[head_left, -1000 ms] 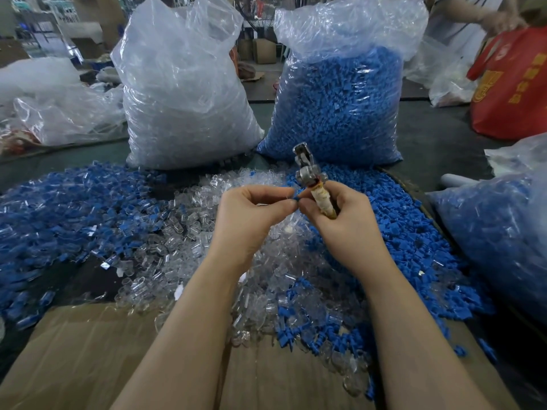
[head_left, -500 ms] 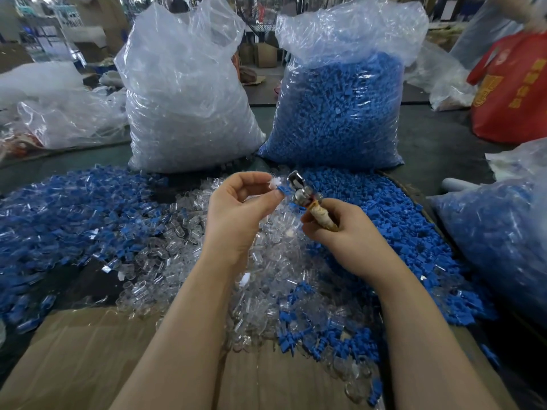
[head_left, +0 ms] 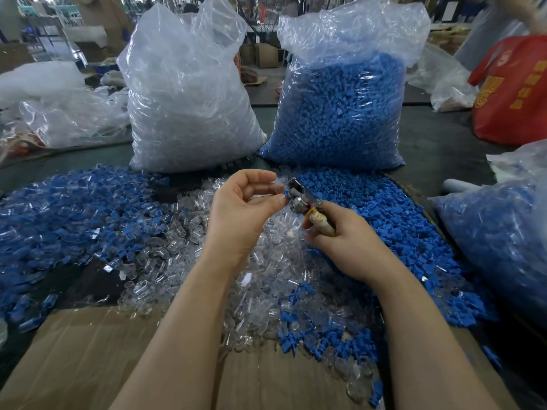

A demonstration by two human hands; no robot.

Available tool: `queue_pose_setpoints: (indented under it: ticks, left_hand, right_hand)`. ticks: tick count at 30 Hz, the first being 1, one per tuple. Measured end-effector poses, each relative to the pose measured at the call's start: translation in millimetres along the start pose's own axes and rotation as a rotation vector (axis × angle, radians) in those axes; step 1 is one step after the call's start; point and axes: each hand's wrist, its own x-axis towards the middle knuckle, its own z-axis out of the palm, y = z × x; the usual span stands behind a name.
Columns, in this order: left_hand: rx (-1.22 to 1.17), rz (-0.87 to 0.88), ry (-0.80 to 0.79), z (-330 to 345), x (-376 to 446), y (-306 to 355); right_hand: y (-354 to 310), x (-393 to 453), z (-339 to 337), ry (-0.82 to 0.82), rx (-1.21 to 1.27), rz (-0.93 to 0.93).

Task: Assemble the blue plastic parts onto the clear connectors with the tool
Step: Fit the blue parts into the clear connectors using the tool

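The left hand (head_left: 241,214) pinched a small blue plastic part (head_left: 286,193) between thumb and forefinger, pressing it against the metal head of the tool (head_left: 302,198). The right hand (head_left: 340,241) curled its grip round the tool's pale wrapped handle. Both hovered above the heap of clear connectors (head_left: 189,247) on the table (head_left: 438,149). Behind that heap stood a bag of blue parts (head_left: 340,113) and a bag of clear parts (head_left: 189,108).
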Motion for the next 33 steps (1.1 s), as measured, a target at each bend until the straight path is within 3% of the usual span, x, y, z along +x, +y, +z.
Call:
queue_pose_setpoints:
  ticks: [28,31,33]
  left_hand:
    - [0.04,-0.09,-0.051,-3.0,-1.7,1.1]
    - [-0.108,-0.213,0.074,-9.1,2.8,-0.1]
    - [-0.327,-0.31,0.203,-19.3,7.3,-0.6]
  right_hand:
    - [3.1,0.6,7.7,0.092,-0.204,-0.04]
    - [7.1,3.0,8.9,0.169,-0.286,0.0]
    - [11.0,4.3,6.4,0.246,-0.404,0.071]
